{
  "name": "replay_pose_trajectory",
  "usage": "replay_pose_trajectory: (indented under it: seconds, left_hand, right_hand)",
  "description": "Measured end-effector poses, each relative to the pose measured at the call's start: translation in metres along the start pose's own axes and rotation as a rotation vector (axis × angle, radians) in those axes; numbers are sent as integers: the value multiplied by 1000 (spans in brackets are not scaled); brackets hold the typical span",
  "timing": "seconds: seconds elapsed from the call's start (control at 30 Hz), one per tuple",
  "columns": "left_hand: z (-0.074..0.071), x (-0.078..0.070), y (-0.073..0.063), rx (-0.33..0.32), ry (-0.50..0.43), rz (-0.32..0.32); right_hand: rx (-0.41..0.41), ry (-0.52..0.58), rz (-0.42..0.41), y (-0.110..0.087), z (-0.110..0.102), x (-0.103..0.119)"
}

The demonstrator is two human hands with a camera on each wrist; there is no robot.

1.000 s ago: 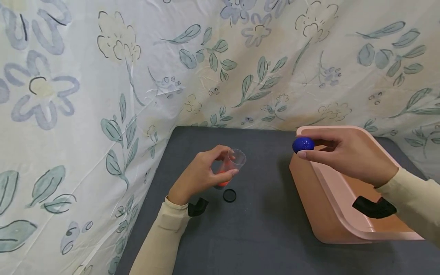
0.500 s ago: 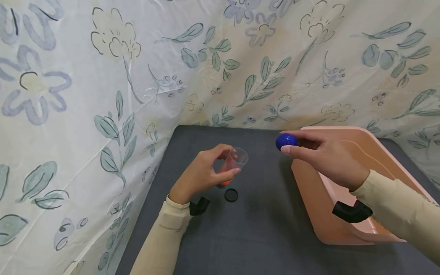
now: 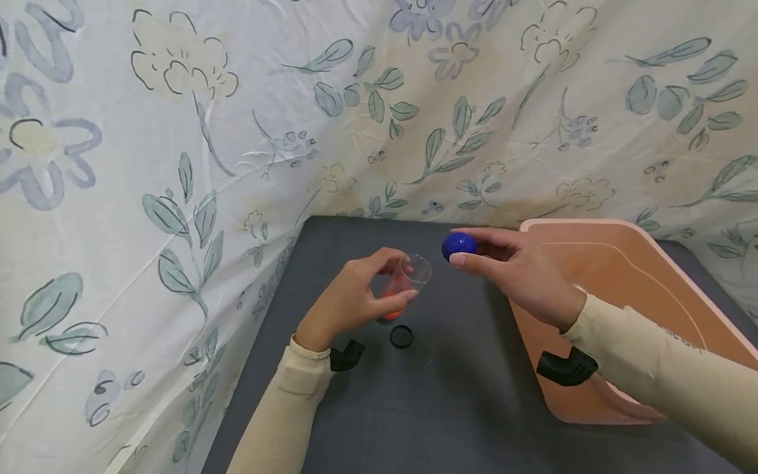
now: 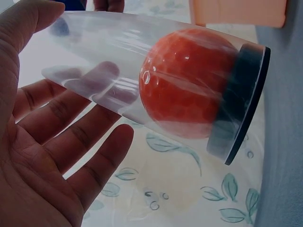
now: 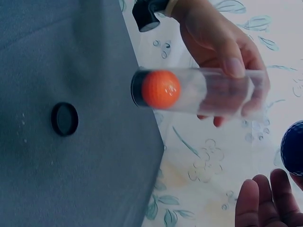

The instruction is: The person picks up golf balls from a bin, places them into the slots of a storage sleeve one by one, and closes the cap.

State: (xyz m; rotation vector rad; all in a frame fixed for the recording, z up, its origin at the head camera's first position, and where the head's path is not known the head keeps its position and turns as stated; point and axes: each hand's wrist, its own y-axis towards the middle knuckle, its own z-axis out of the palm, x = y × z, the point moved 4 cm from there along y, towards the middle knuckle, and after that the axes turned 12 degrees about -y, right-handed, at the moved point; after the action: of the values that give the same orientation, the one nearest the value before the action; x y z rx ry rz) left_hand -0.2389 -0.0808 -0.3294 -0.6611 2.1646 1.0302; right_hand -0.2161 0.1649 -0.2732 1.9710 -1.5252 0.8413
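Observation:
My left hand (image 3: 355, 293) grips a clear plastic tube (image 4: 118, 42) near its uncapped mouth, thumb on one side and fingers on the other. An orange golf ball (image 4: 189, 80) sits at the tube's lower end, against a black cap (image 4: 241, 99) that closes that end. The tube leans with its mouth up and to the right. My right hand (image 3: 521, 270) pinches a blue golf ball (image 3: 458, 247) between thumb and fingers, a short way right of the mouth. A black round lid (image 3: 401, 336) lies on the table below the tube.
A deep pink plastic bin (image 3: 533, 342) stands on the right of the dark table (image 3: 450, 408), under my right forearm. Floral cloth (image 3: 367, 131) hangs behind and to the left of the table.
My right hand has moved left with the blue golf ball, from over the bin's near rim to close beside the tube. The left hand and tube stay nearly still.

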Motion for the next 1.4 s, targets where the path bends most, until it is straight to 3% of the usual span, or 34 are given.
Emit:
replay_pose_trajectory:
  seconds: [0.2,0.57,1.07,1.4]
  left_hand:
    - [0,-2,1,-1,-9,26]
    - [1,-2,1,18,-22,50]
    - [0,3,-1,24,24,-17]
    - [1,6,-1,27,25,-33]
  right_hand:
    - [-13,68,-67,5,13,3]
    - [9,117,-114,12,34,11]
    - [30,99,-166,16,56,3]
    - [25,54,-176,15,55,4]
